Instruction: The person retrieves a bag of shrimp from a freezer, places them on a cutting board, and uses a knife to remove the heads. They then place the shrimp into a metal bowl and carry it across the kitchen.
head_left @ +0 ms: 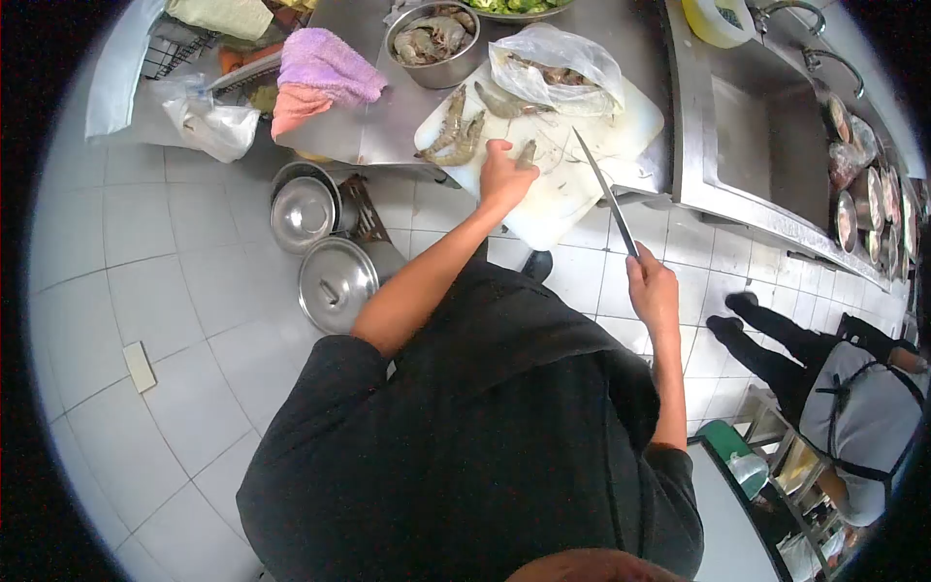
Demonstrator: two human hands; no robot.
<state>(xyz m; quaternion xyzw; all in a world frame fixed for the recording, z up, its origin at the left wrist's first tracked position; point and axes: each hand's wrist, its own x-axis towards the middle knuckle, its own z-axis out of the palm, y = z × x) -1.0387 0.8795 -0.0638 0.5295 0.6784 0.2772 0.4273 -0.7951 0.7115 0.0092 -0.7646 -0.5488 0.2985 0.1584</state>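
Note:
My left hand is closed at the near edge of the white cutting board, with a raw shrimp showing at its fingers. In my right hand is the handle of a long knife, its blade pointing up over the board's right part. Several shrimp lie at the board's left side, and another shrimp rests farther back. A clear plastic bag with more shrimp in it sits at the back of the board. Thin shrimp scraps are scattered across the middle.
A metal bowl of shrimp stands behind the board, with green cut vegetables beyond. Purple and orange cloths lie to the left. A sink is at right. Lidded pots stand below left. Another person stands at right.

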